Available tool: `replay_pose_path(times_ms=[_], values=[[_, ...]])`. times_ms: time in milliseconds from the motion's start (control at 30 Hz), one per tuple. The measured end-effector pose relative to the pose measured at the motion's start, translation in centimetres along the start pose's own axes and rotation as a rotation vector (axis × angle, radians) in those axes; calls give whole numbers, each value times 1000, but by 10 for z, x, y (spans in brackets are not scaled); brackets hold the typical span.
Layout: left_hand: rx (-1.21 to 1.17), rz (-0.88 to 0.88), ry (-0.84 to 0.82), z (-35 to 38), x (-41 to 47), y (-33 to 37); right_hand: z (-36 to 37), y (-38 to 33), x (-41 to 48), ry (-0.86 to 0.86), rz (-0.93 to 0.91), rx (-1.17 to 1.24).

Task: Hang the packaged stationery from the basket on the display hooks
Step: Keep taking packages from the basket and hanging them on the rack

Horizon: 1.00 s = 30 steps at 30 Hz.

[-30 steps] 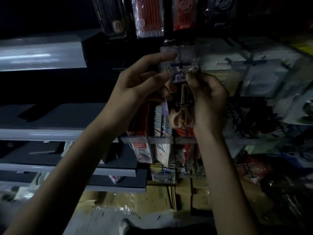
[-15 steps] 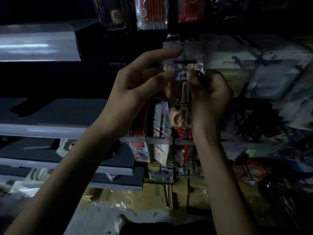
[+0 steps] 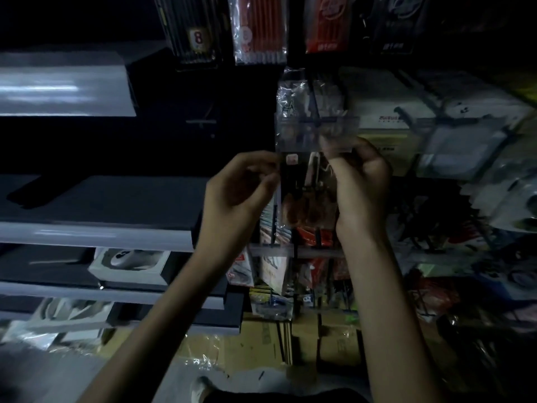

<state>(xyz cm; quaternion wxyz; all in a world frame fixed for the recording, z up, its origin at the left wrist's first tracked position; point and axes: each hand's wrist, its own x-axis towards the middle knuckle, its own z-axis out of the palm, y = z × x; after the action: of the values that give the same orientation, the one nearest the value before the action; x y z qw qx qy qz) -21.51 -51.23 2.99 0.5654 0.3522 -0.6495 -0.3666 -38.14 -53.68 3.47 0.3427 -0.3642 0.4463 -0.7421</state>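
Grey shelves [image 3: 96, 237] fill the 9 o'clock side in stacked tiers, and a white boxed item [image 3: 130, 263] sits on one of the lower ones. At 3 o'clock the wire display rack [image 3: 441, 117] is crowded with hanging packs, most too dark and blurred to identify. Cardboard boxes [image 3: 334, 344] lie on the floor at 6 o'clock. At 12 o'clock a pack of red pencils [image 3: 258, 30] hangs on the top row.

Both forearms rise from 6 o'clock to the middle of the view. The left hand [image 3: 238, 190] has its fingers [image 3: 261, 170] curled narrow, pinching the packet's 9 o'clock edge. The right hand [image 3: 363, 184] curls around the 3 o'clock edge, fingertips up behind a clear label strip [image 3: 316, 132].

The scissors packet [image 3: 305, 205], clear plastic with orange handles inside, hangs upright between the two hands against the rack. Its top reaches behind the strip. Whether it sits on a hook cannot be told.
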Motion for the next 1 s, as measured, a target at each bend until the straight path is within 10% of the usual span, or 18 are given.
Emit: replay_pose_path(times_ms=[1000], values=[[-107,-119,434,46,-17,-39,-29,26,-52,114,-186,-401]])
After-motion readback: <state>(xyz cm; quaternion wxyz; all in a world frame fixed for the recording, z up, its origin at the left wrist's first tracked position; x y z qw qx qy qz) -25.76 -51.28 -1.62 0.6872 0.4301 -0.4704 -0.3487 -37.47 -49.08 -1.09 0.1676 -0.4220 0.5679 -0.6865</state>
